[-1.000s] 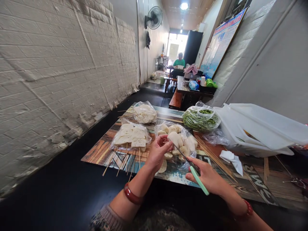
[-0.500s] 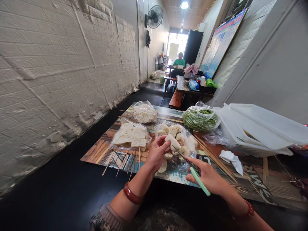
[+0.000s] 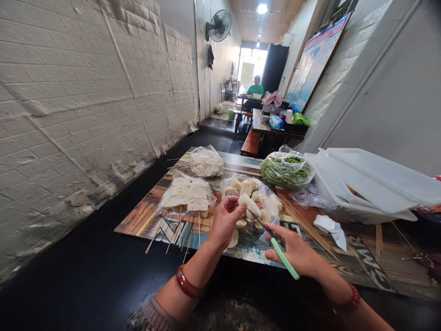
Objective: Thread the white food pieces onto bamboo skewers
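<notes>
Between the thumb and fingers of my left hand [image 3: 226,220] is a white, thick slice of food [image 3: 249,205], held above an opened plastic bag of pale round pieces [image 3: 245,187]. My right hand [image 3: 292,248] grips scissors with a light green handle [image 3: 285,259]. Their blades reach up to the lower edge of the white slice. One pale round slice [image 3: 233,239] lies on the table beside my left wrist. To the left, flat white slices [image 3: 188,193] on thin sticks rest on a plastic bag.
A second bag of white slices [image 3: 206,162] lies behind. At right are a bag of green vegetables [image 3: 286,172], loose bamboo skewers [image 3: 303,220], a crumpled tissue [image 3: 331,230] and white plastic bins [image 3: 365,184]. Farther back, a person in green [image 3: 255,88] sits at a table.
Both hands stay in nearly the same place. The white slice appears slightly turned, with the scissor blades still at its lower edge. The camera view has shifted a little.
</notes>
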A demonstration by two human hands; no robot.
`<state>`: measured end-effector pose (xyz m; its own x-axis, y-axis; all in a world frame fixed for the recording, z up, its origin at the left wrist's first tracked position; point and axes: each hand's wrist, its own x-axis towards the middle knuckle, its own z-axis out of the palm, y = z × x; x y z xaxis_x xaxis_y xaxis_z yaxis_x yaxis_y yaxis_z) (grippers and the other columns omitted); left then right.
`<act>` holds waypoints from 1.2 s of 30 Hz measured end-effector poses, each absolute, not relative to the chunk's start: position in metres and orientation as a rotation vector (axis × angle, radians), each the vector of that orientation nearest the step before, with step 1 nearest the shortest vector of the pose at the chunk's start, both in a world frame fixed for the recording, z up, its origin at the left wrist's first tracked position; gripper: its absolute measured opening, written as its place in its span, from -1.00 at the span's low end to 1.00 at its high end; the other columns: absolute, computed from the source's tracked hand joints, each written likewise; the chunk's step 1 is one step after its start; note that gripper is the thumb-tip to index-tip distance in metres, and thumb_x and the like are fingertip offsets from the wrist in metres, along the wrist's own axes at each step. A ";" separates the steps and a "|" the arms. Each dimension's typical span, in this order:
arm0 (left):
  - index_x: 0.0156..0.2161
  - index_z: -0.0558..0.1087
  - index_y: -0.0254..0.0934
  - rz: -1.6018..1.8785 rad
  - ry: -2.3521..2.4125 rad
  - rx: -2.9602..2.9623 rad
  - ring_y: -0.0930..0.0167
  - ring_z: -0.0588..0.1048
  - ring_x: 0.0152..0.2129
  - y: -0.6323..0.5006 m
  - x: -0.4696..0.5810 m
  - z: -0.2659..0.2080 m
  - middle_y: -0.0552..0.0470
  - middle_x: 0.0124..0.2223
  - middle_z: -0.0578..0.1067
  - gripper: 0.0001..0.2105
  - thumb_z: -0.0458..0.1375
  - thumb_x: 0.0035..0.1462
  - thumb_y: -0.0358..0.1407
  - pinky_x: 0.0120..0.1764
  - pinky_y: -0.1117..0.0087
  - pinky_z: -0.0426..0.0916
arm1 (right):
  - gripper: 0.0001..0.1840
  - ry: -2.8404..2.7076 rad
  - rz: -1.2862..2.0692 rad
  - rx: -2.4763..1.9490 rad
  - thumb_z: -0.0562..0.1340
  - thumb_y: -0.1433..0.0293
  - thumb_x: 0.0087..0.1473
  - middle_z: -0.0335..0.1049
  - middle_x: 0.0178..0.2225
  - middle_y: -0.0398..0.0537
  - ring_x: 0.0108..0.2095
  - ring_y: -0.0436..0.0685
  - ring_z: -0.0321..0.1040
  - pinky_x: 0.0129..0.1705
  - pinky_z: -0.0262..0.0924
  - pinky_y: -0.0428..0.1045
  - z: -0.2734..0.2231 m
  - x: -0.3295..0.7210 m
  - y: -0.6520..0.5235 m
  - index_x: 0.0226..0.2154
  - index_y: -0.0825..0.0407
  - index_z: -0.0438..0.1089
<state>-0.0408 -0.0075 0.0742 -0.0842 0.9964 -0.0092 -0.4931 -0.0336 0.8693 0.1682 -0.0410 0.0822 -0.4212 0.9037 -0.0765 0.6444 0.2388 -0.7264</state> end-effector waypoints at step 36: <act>-0.42 0.47 -0.32 1.403 0.865 0.845 0.50 0.45 -0.50 -0.003 -0.042 0.071 0.07 -0.43 0.48 -0.69 0.43 -0.16 -0.15 -0.38 0.47 0.40 | -0.58 -2.310 1.024 -1.302 0.27 0.22 0.09 0.49 -0.36 -0.09 -0.35 0.16 0.37 -0.29 0.28 -0.02 0.093 0.169 -0.025 -0.04 0.07 0.52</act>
<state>-0.0423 -0.0033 0.0712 -0.0117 0.9999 -0.0071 -0.4555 0.0010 0.8902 0.1686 -0.0250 0.0932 -0.5453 0.8341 -0.0833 0.6218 0.3359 -0.7075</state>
